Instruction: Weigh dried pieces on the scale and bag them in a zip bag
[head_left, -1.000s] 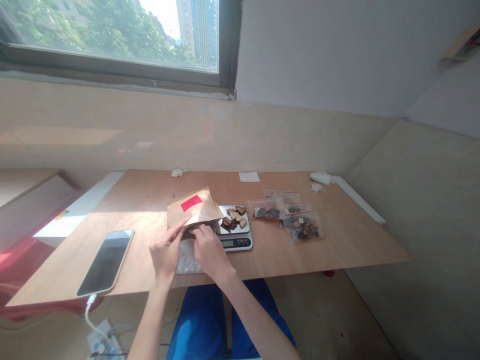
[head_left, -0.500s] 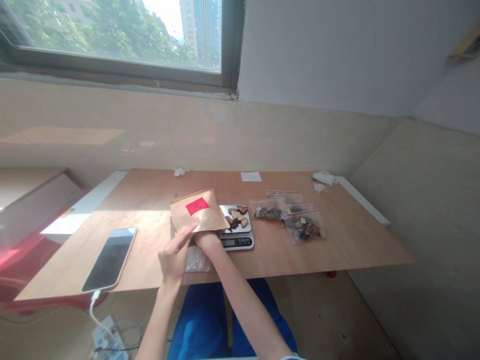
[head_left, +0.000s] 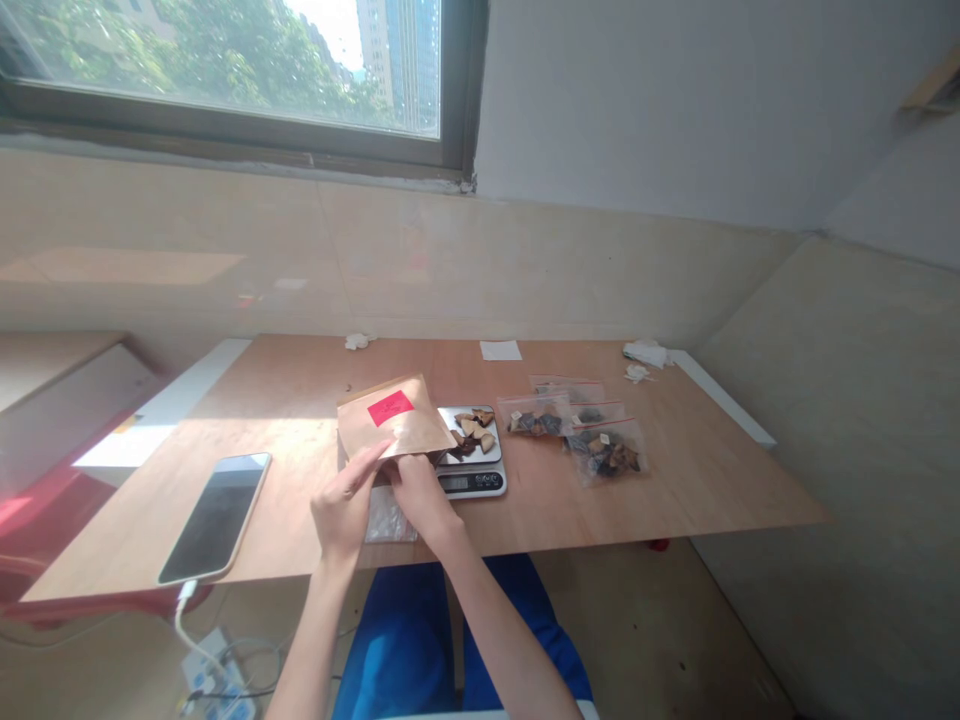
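A kraft paper envelope (head_left: 394, 420) with a red label is held tilted just left of the digital kitchen scale (head_left: 472, 483), its corner over the scale's left edge. My left hand (head_left: 345, 505) grips the envelope's lower edge from the left. My right hand (head_left: 421, 503) pinches that same lower edge beside it, its fingers partly hidden behind the paper. Dark and tan dried slices (head_left: 469, 430) lie on the scale's metal pan. Beneath my hands lies a clear plastic bag (head_left: 388, 520), partly covered.
The wooden table (head_left: 675, 490) holds a phone (head_left: 214, 518) on a charging cable at left and several filled zip bags (head_left: 604, 452) right of the scale. A white paper slip (head_left: 500, 350) and tissue scraps (head_left: 645, 353) lie along the wall.
My right hand has come back from under the envelope to pinch its lower edge, closer to my left hand. The envelope has shifted slightly; the scale and bags stay put.
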